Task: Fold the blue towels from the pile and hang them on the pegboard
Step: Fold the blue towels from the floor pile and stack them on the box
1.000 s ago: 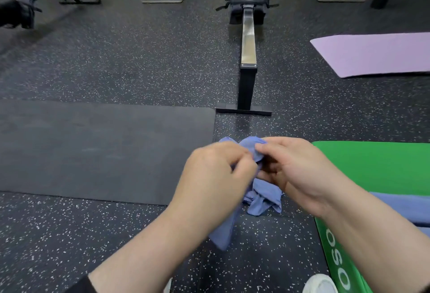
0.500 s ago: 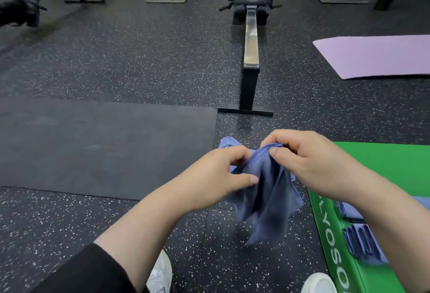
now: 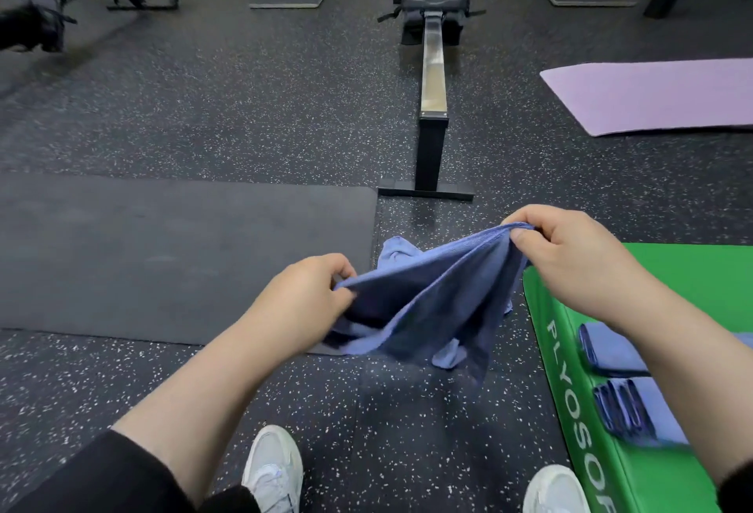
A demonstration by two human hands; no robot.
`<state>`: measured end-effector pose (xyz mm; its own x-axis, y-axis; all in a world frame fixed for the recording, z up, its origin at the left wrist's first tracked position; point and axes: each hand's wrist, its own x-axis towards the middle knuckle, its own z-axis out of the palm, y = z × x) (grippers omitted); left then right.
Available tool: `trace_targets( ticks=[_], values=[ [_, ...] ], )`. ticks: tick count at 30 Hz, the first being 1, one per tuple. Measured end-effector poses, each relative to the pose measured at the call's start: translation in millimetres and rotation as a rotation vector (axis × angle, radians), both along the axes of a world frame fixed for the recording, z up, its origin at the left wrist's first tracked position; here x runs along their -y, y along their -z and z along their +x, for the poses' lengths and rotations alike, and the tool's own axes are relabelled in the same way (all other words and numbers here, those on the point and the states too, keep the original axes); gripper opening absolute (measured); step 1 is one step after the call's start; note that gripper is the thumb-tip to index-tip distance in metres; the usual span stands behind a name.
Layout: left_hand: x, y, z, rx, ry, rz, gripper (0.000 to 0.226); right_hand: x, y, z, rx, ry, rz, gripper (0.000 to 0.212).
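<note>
A blue towel (image 3: pixel 432 300) hangs stretched between my hands above the speckled floor. My left hand (image 3: pixel 301 300) pinches its left corner, and my right hand (image 3: pixel 570 264) pinches the other corner, held higher and farther away. Behind the stretched towel, more crumpled blue towel (image 3: pixel 397 251) lies on the floor, partly hidden. Two folded blue towels (image 3: pixel 611 349) (image 3: pixel 639 414) rest on the green plyo box (image 3: pixel 692 280) at my right. No pegboard is in view.
A black mat (image 3: pixel 163 256) lies on the floor to the left. A rowing machine (image 3: pixel 432 84) stretches away straight ahead, a purple mat (image 3: pixel 660 97) lies at the far right, and equipment stands line the back wall. My white shoes (image 3: pixel 273 467) show at the bottom.
My hands have pulled apart, spreading the bunched towel open between them. The right hand rose and moved right, the left moved left and down. Folded towels on the box came into view.
</note>
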<state>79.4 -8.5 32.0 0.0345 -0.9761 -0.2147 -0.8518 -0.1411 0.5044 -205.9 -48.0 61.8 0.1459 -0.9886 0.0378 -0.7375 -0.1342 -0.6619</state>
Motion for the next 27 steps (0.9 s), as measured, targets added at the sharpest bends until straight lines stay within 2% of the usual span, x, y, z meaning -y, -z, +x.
trace_targets(
  ticks=[3,6,8,11,16,19,20,21,23,25,27],
  values=[
    [1,2,21,0.109,-0.096,-0.042,0.014,1,2,-2,-0.003,0.041,0.000,0.024],
    [4,-2,42,0.107,-0.210,-0.021,0.014,3,4,-6,-0.012,0.074,-0.003,0.023],
    [2,-9,50,-0.056,-0.245,0.044,0.013,4,7,-8,-0.023,0.068,0.016,0.022],
    [-4,-19,49,-0.333,-0.230,0.175,0.024,4,14,-10,-0.039,0.041,0.031,0.022],
    [-2,-28,41,-0.681,-0.380,0.110,0.030,7,20,-21,0.024,0.056,0.011,0.022],
    [0,-33,40,-0.898,-0.360,0.160,0.022,9,24,-27,0.116,0.116,-0.004,0.019],
    [0,-33,42,-0.903,-0.318,0.162,0.022,10,25,-28,0.139,0.141,-0.009,0.018],
    [0,-30,44,-0.821,-0.242,0.136,0.025,12,26,-30,0.167,0.165,-0.011,0.018],
    [0,-23,46,-0.483,-0.110,0.008,0.029,13,26,-34,0.214,0.187,0.000,0.016],
    [2,-17,44,-0.204,-0.105,-0.111,0.016,14,27,-37,0.229,0.190,0.002,0.016],
    [4,-15,39,-0.079,-0.113,-0.170,0.011,14,25,-37,0.232,0.185,0.005,0.016]
  ],
)
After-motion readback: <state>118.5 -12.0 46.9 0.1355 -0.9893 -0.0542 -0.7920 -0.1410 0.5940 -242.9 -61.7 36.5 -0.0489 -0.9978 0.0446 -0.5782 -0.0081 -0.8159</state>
